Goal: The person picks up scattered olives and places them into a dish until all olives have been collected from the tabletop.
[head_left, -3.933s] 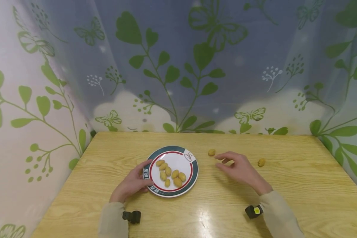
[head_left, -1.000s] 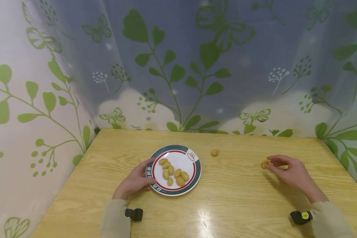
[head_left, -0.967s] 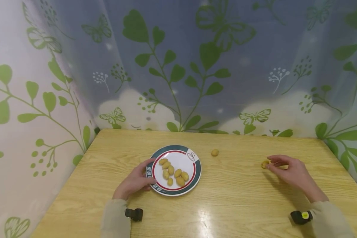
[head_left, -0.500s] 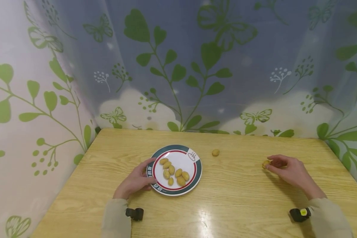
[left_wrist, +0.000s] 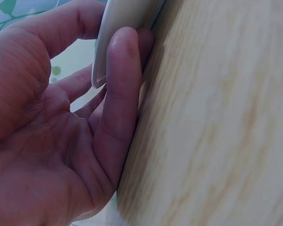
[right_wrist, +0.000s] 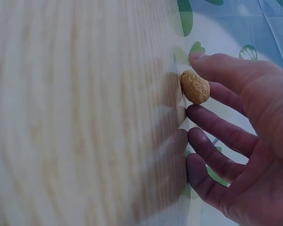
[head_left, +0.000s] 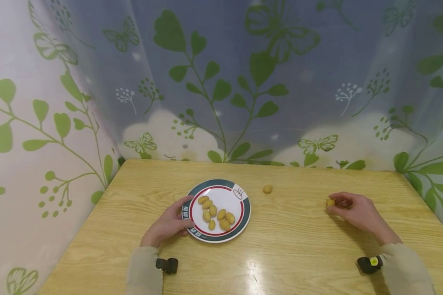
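My left hand (head_left: 170, 221) holds the left rim of a round white plate (head_left: 227, 200) with a dark green border and red ring. In the left wrist view, the plate's underside (left_wrist: 127, 28) shows between my fingers. Several small yellow-brown ovals (head_left: 212, 211) lie on the plate. At the right, my right hand (head_left: 358, 209) has thumb and forefinger on either side of one small wrinkled yellow-brown oval (right_wrist: 196, 88). It sits at the table surface, and the other fingertips (right_wrist: 194, 136) reach down beside it.
Another small yellow-brown oval (head_left: 267, 189) lies alone on the wooden table (head_left: 288, 254), right of the plate. A curtain (head_left: 221, 123) printed with leaves and butterflies hangs along the table's back edge and left side.
Since 3.9 seconds ago, my right hand has moved right from beside the middle oval to the far right one. Lately its thumb has shifted slightly around that oval. My left hand stays on the plate.
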A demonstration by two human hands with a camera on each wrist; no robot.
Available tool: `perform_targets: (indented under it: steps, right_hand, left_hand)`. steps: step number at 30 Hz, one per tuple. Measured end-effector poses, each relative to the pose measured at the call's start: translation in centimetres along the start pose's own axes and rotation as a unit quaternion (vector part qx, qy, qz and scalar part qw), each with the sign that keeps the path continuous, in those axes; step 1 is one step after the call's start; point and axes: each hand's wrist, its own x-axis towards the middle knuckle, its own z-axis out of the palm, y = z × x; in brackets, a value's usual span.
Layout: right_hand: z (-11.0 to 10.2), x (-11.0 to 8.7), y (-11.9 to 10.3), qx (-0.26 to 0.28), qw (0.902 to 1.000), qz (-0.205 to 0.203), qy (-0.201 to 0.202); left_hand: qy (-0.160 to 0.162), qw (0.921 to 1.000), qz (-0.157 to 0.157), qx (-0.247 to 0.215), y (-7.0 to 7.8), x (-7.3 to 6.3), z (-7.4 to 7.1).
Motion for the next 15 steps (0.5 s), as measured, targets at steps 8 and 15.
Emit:
perform_targets:
  steps: [8, 15]
  right_hand:
    - [0.04, 0.01, -0.18, -0.012, 0.9999, -0.006, -0.003]
    - [0.14, 0.0, -0.04, -0.017, 0.9997, -0.015, 0.005]
  left_hand:
    - [0.004, 1.0, -0.002, 0.005, -0.07, -0.02, 0.01]
    - [0.003, 1.0, 0.0, 0.006, -0.14, 0.04, 0.0]
